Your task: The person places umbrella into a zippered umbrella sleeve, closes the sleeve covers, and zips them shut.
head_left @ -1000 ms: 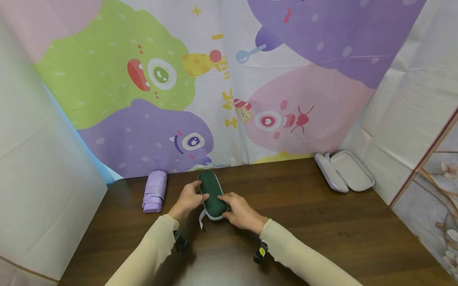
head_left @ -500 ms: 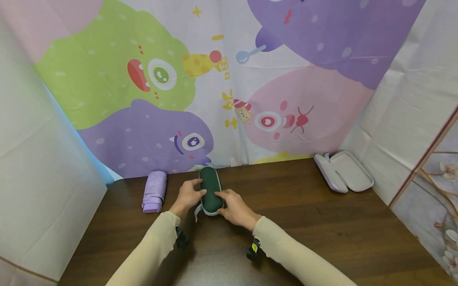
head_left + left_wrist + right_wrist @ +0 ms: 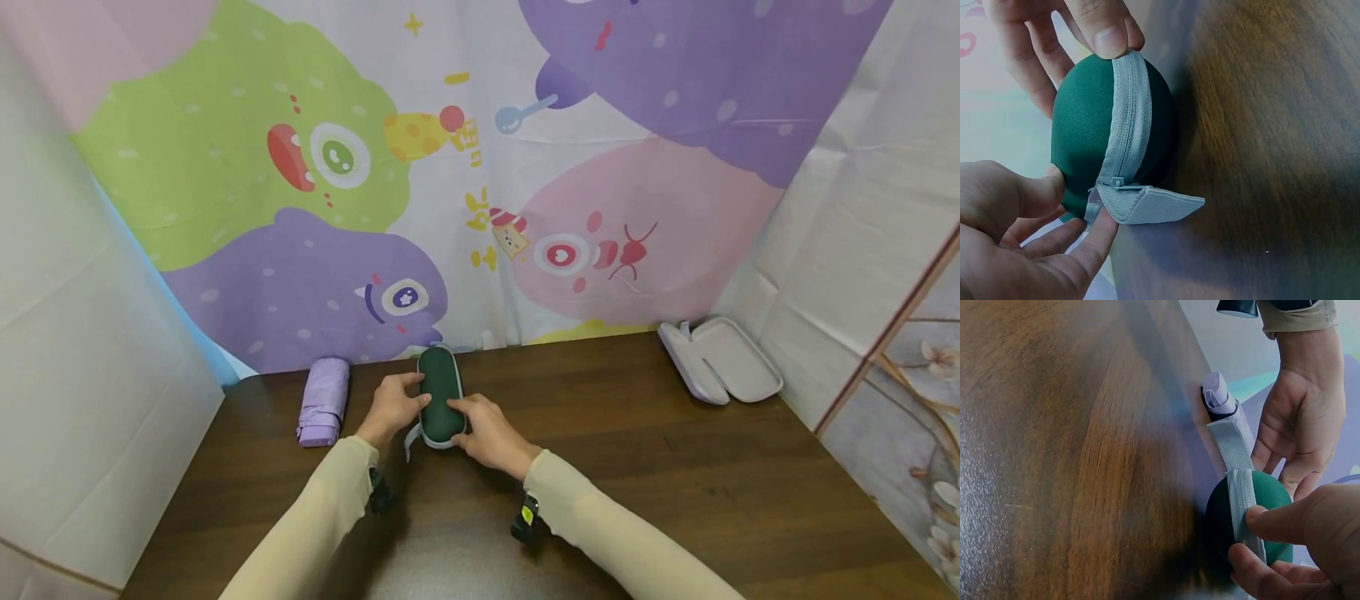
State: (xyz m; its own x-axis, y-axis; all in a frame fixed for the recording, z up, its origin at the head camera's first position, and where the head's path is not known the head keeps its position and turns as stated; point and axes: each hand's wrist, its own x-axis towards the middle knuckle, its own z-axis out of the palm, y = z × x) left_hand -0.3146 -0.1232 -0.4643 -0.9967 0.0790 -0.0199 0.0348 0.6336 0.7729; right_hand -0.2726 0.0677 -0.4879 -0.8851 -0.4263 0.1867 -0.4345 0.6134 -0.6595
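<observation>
A dark green, oblong glasses case with a pale grey zip lies near the table's back edge, zipped closed. My left hand grips its left side, thumb over the top and fingers along the edge. On the near right end, my right hand holds the case between thumb and fingers. In the left wrist view the zip runs around the rounded end, and a grey fabric loop sticks out beside the zip slider. The right wrist view shows my right thumb and a finger right at the zip band.
Left of the case, a folded purple umbrella lies on the dark wooden table. A pale lilac case stands opened out at the back right corner. Behind the table hangs a cartoon-printed cloth, with white sheets at both sides.
Both hands have pushed the green case away toward the back edge and slightly left, turning it a little straighter. The umbrella and the lilac case have stayed put.
</observation>
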